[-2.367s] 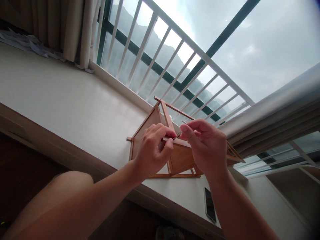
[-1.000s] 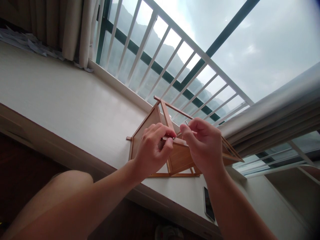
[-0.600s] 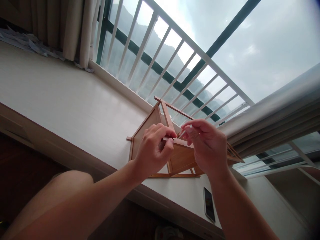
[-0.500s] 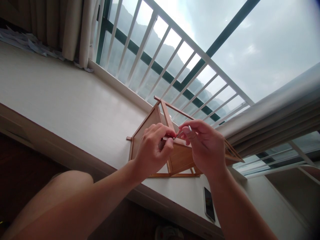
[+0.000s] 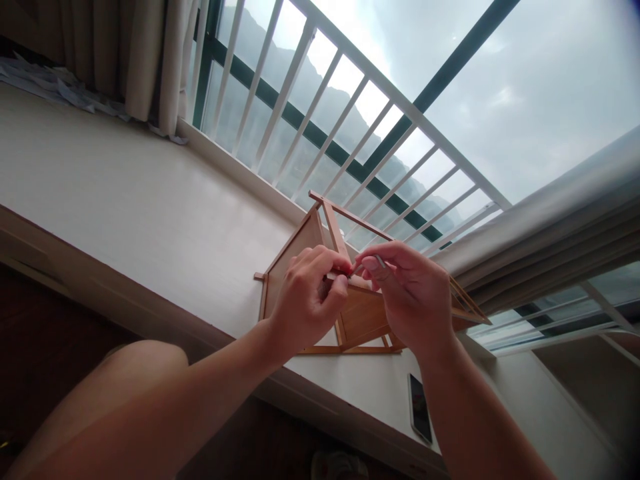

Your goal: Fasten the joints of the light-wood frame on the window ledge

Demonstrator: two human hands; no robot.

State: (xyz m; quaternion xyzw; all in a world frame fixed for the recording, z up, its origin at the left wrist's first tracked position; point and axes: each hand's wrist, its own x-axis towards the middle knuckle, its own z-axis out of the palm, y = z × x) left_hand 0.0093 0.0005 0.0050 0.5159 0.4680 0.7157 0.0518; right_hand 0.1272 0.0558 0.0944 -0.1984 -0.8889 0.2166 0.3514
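Observation:
A small wooden rack (image 5: 327,230) with slatted rails and flat panels lies tilted on the white sill. My left hand (image 5: 310,287) is closed around one of its wooden rails, thumb and index finger pinching close to a small fastener that I cannot make out clearly. In my right hand (image 5: 413,280), thumb and fingers are pinched on a thin bent metal hex key (image 5: 381,261). The key's far tip meets the rail right at my left fingertips. Most of the rail lies hidden behind both hands.
The wide white sill (image 5: 175,213) ends at a front edge above a dark floor. A phone (image 5: 419,408) lies near that edge, by my right forearm. White railings (image 5: 340,113) stand behind the rack before the window. Curtains (image 5: 155,67) hang at both sides.
My right fingers have shifted slightly on the hex key, and its free end has turned a little, pointing lower now. My left hand and the rack stay almost where they were.

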